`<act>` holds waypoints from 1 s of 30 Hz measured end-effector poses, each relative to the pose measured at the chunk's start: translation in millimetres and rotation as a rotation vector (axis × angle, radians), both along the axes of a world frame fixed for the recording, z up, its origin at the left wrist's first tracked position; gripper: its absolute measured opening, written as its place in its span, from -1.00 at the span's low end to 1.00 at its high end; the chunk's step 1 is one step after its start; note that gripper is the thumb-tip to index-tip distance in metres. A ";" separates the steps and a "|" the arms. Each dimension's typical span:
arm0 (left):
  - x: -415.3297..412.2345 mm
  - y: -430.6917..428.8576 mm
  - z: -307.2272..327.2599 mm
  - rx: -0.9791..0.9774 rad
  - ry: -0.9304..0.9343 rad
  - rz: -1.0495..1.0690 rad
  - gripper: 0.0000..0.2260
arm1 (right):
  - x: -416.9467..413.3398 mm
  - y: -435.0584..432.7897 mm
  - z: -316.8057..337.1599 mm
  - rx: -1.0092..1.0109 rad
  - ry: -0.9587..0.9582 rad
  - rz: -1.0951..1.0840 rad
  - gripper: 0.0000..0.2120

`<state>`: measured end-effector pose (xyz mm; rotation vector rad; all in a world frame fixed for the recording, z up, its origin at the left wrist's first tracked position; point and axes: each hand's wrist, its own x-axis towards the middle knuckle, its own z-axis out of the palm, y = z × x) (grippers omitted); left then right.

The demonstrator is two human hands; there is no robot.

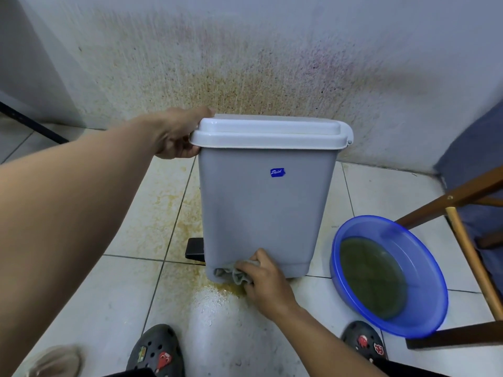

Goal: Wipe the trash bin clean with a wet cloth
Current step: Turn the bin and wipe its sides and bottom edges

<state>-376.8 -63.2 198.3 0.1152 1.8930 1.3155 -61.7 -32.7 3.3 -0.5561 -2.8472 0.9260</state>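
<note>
A grey plastic trash bin (258, 213) with a white lid (269, 134) stands on the tiled floor against a stained wall. A blue sticker (277, 172) sits on its front. My left hand (177, 137) grips the left edge of the lid and rim. My right hand (265, 281) holds a crumpled grey cloth (231, 273) and presses it against the bin's bottom front edge. A black foot pedal (194, 248) sticks out at the bin's lower left.
A blue basin (432, 257) with murky greenish water sits on the floor right of the bin. A wooden chair frame (468, 240) stands over it at the right. My two feet in dark clogs (156, 352) are at the bottom. Yellow stains mark the floor tiles.
</note>
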 end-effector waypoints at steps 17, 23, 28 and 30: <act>3.4 -1.9 -0.8 0.058 -0.006 0.031 -0.75 | -103.3 55.5 125.2 0.349 0.410 -0.143 -0.70; 6.3 -2.5 0.9 0.061 -0.004 0.041 -0.79 | -45.0 124.3 120.9 0.257 0.432 -0.517 -0.65; 4.0 -4.3 -2.2 0.057 -0.018 0.042 -0.83 | -7.2 133.9 96.8 0.211 0.316 -0.528 -0.68; 4.0 -3.3 -3.0 0.065 -0.022 0.042 -0.81 | 4.6 126.4 80.2 0.184 0.274 -0.513 -0.68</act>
